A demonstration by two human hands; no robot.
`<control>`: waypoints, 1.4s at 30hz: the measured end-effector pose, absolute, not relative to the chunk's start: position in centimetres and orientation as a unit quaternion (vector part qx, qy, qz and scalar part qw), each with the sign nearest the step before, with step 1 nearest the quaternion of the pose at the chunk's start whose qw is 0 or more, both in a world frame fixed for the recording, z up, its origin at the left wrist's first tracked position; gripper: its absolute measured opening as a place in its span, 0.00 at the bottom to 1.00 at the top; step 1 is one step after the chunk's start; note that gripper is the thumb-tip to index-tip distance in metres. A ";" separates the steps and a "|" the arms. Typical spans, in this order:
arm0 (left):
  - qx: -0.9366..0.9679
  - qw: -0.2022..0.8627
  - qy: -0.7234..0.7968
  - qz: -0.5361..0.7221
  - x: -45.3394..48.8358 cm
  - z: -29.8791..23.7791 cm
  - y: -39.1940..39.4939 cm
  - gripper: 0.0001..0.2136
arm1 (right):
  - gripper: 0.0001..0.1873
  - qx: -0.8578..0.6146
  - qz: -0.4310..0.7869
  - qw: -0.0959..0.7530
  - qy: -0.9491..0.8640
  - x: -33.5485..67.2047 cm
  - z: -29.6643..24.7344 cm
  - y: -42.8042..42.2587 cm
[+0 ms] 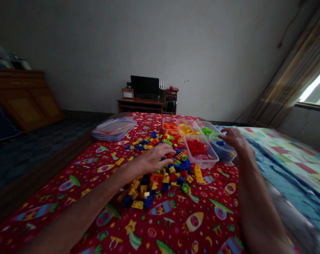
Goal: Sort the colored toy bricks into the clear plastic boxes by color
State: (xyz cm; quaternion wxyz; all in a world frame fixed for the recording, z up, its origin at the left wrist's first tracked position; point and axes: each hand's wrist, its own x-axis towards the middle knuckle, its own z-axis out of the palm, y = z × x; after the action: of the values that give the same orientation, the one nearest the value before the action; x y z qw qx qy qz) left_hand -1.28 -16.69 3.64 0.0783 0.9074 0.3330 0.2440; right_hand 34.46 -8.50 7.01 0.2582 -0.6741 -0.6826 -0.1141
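Note:
A loose pile of toy building bricks point(173, 176), in yellow, blue, red, orange and green, lies on the patterned red tablecloth point(175, 218). Over the middle of this pile is my left hand point(160, 157), fingers stretched forward and thumb apart; no brick shows in it. My right hand point(235, 139) hovers at the rim of a round clear tub point(224, 155) with blue bricks point(221, 143) inside. Its fingers are bent but apart, with nothing visible between them. Left of that tub stands a clear rectangular box point(202, 163) of red bricks point(197, 147).
Farther back, clear boxes hold orange bricks point(171, 126), yellow bricks point(187, 129) and green bricks point(206, 131). Stacked plastic lids point(114, 128) lie at the table's far left. A bed point(287, 158) adjoins the right side. A monitor point(145, 87) stands by the wall.

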 end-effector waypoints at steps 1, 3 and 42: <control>0.922 0.067 0.299 0.238 -0.4 3.3 -17.4 0.17 | 0.17 -0.677 -0.120 0.263 -0.677 34.2 7.1 -8.6; 0.954 0.042 0.233 0.186 1.2 2.7 -19.1 0.20 | 0.17 -0.675 -0.133 0.280 -0.670 33.0 7.6 -8.9; 0.915 0.011 0.336 0.221 -4.6 2.8 -13.9 0.17 | 0.20 -0.453 -0.045 -0.024 -0.890 18.8 5.4 -13.4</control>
State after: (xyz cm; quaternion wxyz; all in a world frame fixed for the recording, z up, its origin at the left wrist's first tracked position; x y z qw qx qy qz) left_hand -4.62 -13.92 2.85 0.0106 0.9154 0.3363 0.2209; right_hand 18.77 -13.41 5.35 -0.0243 -0.4534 -0.8899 -0.0448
